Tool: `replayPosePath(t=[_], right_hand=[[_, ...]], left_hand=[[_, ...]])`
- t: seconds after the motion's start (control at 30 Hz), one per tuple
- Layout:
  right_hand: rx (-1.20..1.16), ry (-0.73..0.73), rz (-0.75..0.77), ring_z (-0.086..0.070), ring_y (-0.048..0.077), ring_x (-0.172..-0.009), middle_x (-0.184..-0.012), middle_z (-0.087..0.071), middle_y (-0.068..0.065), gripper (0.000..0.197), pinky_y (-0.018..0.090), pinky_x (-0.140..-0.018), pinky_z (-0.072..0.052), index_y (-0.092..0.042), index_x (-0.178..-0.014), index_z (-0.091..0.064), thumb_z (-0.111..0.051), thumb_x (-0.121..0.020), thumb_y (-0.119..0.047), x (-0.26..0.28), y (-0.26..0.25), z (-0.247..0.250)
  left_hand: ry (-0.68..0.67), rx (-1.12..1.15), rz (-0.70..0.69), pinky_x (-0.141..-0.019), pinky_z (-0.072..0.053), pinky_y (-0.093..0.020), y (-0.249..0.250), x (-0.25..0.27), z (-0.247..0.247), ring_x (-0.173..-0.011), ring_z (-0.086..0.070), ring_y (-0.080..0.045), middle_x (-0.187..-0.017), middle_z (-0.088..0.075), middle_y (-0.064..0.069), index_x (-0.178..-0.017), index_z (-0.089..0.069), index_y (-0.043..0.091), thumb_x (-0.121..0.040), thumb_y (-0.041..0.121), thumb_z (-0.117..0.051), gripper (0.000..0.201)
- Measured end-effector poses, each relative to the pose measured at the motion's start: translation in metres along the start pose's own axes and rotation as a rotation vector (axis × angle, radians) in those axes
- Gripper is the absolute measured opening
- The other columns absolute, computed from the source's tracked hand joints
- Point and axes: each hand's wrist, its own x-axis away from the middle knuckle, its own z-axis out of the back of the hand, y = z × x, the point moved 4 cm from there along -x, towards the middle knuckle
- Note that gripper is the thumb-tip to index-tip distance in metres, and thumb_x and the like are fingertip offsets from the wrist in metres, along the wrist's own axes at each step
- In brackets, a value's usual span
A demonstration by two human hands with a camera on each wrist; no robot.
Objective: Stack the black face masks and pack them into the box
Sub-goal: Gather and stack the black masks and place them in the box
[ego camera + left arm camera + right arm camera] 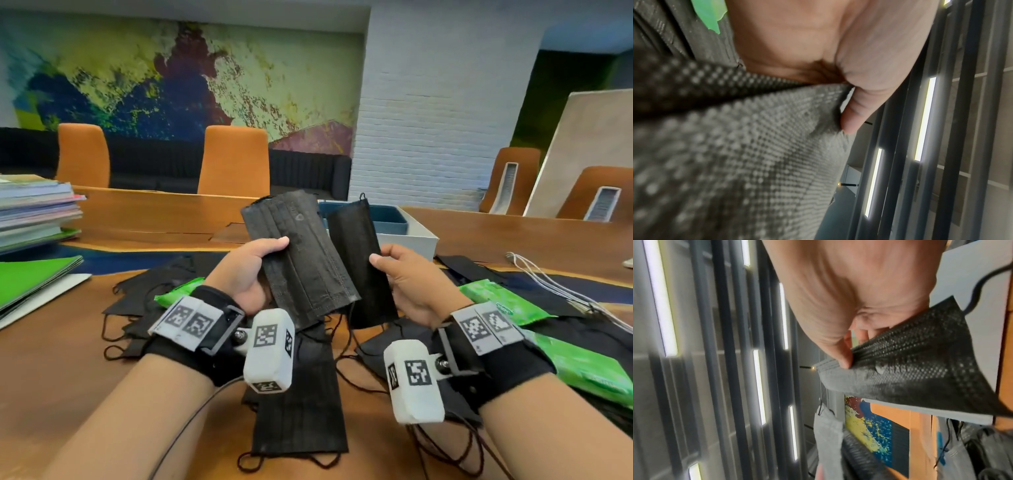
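My left hand (255,270) grips a small stack of black face masks (301,257), held upright above the table, thumb on the front. My right hand (407,277) pinches a single black mask (359,246) just to the right of that stack, the two nearly touching. In the left wrist view the mask fabric (735,146) fills the frame under my thumb (855,113). The right wrist view has my fingers pinching the mask's edge (910,366). Several more black masks (301,404) lie loose on the table below. The open box (407,229), white outside and blue inside, stands behind my hands.
Green packets (507,301) lie among the loose masks at right, and another green packet (178,291) at left. A stack of books (34,209) and a green folder (34,277) sit at the left. White cords (548,284) lie at right. Orange chairs (236,161) stand beyond the table.
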Motion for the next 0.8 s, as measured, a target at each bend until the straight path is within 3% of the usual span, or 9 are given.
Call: replayPosePath(t=[0.2,0.3,0.5,0.63,0.8], right_hand=[[-0.243,-0.063,-0.033,-0.061,0.029,-0.1,-0.108,-0.064,0.018,0.016,0.05,-0.094,-0.048,-0.009,-0.1,-0.053,-0.037,-0.102,-0.008,-0.004,0.018,-0.008],[-0.31,-0.091,-0.041,-0.063,0.026,-0.096,-0.106,-0.064,0.016,0.018,0.044,-0.087,-0.052,-0.007,-0.105,-0.052,-0.035,-0.102,-0.007,-0.004,0.027,-0.012],[-0.343,-0.185,-0.096,-0.069,0.019,-0.087,-0.102,-0.068,0.012,0.026,0.036,-0.074,-0.059,-0.009,-0.113,-0.055,-0.032,-0.103,-0.011,-0.001,0.038,-0.02],[-0.419,-0.192,-0.12,-0.066,0.023,-0.092,-0.107,-0.067,0.015,0.03,0.039,-0.079,-0.059,-0.006,-0.118,-0.054,-0.028,-0.104,-0.012,0.004,0.04,-0.022],[-0.375,-0.14,-0.125,-0.065,0.022,-0.093,-0.105,-0.067,0.014,0.031,0.04,-0.085,-0.056,-0.009,-0.107,-0.057,-0.026,-0.104,-0.011,0.008,0.043,-0.017]], left_hand=[[-0.036,-0.009,0.058,-0.078,-0.05,-0.044,-0.021,-0.015,-0.008,-0.084,-0.069,-0.028,-0.091,-0.073,-0.014,-0.102,-0.066,0.003,-0.095,0.017,-0.046,0.026],[-0.042,-0.006,0.07,-0.075,-0.052,-0.042,-0.031,-0.019,-0.009,-0.078,-0.071,-0.026,-0.088,-0.074,-0.013,-0.104,-0.065,0.002,-0.094,0.015,-0.047,0.025],[-0.055,-0.021,0.068,-0.075,-0.055,-0.041,-0.042,-0.024,-0.012,-0.089,-0.069,-0.028,-0.104,-0.07,-0.015,-0.123,-0.059,0.003,-0.094,0.014,-0.049,0.033],[-0.067,-0.021,0.045,-0.065,-0.059,-0.036,-0.044,-0.022,-0.012,-0.078,-0.071,-0.023,-0.093,-0.072,-0.012,-0.121,-0.059,0.003,-0.095,0.012,-0.047,0.03],[-0.069,0.044,0.051,-0.072,-0.058,-0.041,-0.046,-0.017,-0.005,-0.086,-0.07,-0.029,-0.101,-0.071,-0.016,-0.121,-0.06,-0.001,-0.093,0.013,-0.047,0.034]])
